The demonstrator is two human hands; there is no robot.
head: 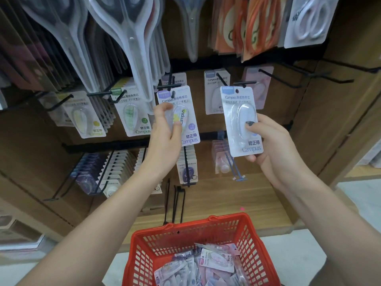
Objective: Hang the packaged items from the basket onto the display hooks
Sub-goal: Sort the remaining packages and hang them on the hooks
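Plenty left in red plastic basket [165, 240]; you're pinching purple-labelled pkg [186, 112] w/ left hand [165, 129] at hook, right hand [268, 137] gripping white blister pkg [240, 120].

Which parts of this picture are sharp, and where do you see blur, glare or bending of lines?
Head view: the white card package in the right hand reads sharply; the clear plastic scissor packs at the top are soft, with pale glare; shelf edges curve toward the corners; the red plastic basket at the bottom is slightly blurred.
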